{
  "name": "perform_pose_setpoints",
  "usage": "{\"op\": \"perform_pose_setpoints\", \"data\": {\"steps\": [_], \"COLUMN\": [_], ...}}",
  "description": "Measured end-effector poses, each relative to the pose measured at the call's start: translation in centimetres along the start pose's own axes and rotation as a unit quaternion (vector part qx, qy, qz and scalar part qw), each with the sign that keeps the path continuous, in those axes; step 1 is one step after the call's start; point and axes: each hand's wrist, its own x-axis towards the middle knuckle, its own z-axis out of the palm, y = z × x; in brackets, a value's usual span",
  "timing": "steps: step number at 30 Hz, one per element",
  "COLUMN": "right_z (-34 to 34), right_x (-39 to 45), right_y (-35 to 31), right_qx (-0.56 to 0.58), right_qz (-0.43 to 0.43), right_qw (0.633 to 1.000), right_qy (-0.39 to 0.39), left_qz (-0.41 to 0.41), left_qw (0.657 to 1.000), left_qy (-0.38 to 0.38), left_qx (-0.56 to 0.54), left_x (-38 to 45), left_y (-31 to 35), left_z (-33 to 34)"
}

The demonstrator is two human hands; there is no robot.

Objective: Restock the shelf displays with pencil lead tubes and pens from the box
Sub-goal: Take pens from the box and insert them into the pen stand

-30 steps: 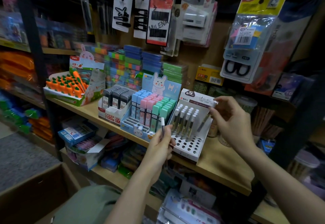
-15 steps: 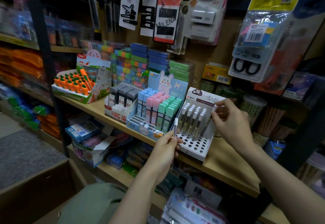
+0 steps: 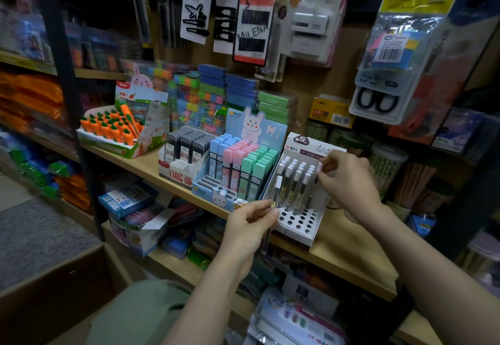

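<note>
Slotting pens now, we pinch one white-capped clear pen in our right hand over the white perforated display stand, left hand gripping another white-capped pen, needing an empty hole next.

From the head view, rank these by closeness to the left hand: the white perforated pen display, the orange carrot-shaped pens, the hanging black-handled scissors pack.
Measured from the left hand, which grips a clear pen:
1. White perforated pen display, just to its right, almost touching.
2. Orange carrot-shaped pens, far left on the same shelf.
3. Hanging black-handled scissors pack, upper right.
</note>
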Motion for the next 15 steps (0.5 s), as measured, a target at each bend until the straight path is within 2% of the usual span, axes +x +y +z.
{"op": "perform_pose_setpoints", "data": {"steps": [5,9,15], "right_z": [0.0,0.7,-0.8], "right_x": [-0.5,-1.7,-3.8], "right_y": [-0.5,-0.5,-0.8], "right_qx": [-0.025,-0.028,0.081], "right_qz": [0.025,0.035,-0.027], "right_qw": [0.999,0.998,0.995], "right_qy": [-0.002,-0.038,0.058], "left_qz": [0.003,0.000,0.038], "left_qw": [1.000,1.000,0.999], "left_qy": [-0.002,-0.005,-0.009], "left_qx": [-0.003,-0.001,0.014], "left_x": [-0.3,-0.6,-0.7], "left_y": [0.1,0.1,0.1], "left_z": [0.4,0.6,0.7]}}
